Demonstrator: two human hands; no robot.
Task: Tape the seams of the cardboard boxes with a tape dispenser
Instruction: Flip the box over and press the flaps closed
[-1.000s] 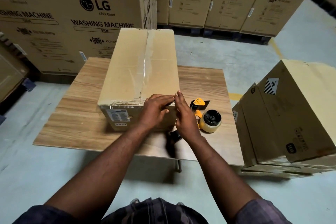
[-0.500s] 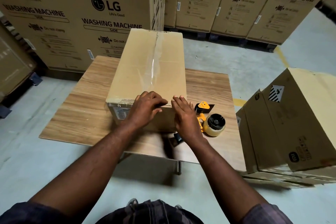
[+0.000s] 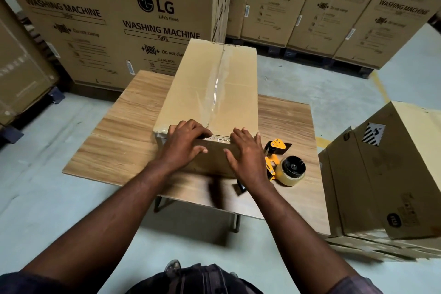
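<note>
A long brown cardboard box (image 3: 191, 88) lies lengthwise on a wooden table (image 3: 114, 141). Clear tape (image 3: 216, 88) runs down its top seam, and more tape lies along the near top edge. My left hand (image 3: 185, 145) rests over that near edge, fingers bent over the corner onto the taped edge. My right hand (image 3: 247, 153) lies flat on the near end face, fingers spread, fingertips at the edge. A yellow and black tape dispenser (image 3: 284, 164) with a roll of clear tape lies on the table, just right of my right hand, untouched.
Cardboard boxes (image 3: 386, 174) are stacked on the floor close to the table's right side. Tall washing machine cartons (image 3: 114, 19) stand behind the table and along the back. Grey concrete floor (image 3: 47, 186) surrounds the table.
My hands have spread apart along the box's near edge, the left sliding left and the right sliding right. My view has shifted closer to the box.
</note>
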